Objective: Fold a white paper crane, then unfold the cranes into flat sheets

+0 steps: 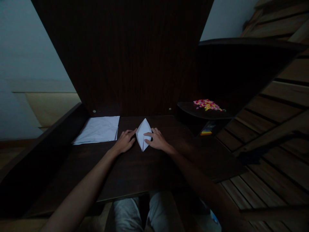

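Note:
A white sheet of paper (140, 134), folded into a kite-like diamond with a slit at its lower point, lies on the dark wooden desk (135, 174). At its left corner rests my left hand (125, 141), palm down, fingers stretched out and fingertips at the paper's edge. From the other side, my right hand (156, 139) lies partly over the paper. Its fingers are spread, some on the folded surface and some along the right edge, which they partly hide. Neither hand lifts the paper.
A stack of white paper sheets (98, 129) lies left on the desk. A raised corner shelf (185, 107) at right bears a pile of small pink, red and yellow pieces (208, 104). Below it sits a small item with a yellow stripe (207, 132). Wooden slats (277, 154) stand farther right.

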`<state>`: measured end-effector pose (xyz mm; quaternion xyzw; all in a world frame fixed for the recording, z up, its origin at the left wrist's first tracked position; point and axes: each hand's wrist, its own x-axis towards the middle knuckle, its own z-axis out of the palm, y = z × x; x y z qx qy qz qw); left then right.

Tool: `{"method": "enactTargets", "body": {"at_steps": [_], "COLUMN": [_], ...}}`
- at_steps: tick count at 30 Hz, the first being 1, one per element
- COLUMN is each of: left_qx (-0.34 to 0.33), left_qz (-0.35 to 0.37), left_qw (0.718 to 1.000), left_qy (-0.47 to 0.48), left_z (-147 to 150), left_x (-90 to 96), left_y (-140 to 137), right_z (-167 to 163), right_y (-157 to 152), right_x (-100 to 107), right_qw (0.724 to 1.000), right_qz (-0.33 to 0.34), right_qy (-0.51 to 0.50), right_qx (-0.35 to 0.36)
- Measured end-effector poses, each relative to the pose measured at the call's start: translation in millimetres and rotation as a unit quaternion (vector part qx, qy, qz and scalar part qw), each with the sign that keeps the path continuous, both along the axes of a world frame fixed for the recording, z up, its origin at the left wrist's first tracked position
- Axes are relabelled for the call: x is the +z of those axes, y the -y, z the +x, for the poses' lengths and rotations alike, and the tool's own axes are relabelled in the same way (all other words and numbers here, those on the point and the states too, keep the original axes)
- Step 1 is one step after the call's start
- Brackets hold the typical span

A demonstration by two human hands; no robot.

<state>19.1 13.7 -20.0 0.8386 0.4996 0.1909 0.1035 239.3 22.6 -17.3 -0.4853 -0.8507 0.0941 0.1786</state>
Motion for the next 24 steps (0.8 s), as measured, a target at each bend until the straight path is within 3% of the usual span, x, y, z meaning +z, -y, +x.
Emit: {"method": "enactTargets", "body": {"at_steps": [14,24], "left_qx": [0.035,-0.018], "left_qz": [0.041,0.066], "left_qw": [0.998,0.997], "left_qy": [-0.024,-0.046], "left_z": [12,17], "left_x": [-5.9,-2.8], "left_y": [4,9], "right_z": [-2,-1], "right_y": [1,3], "right_x": [0,4], "right_qw": [1.0,1.0], "right_qz": [-0.004,-0.006], "right_qy": [0.0,-0.026], "right_qx": [-0.008,-0.003]}}
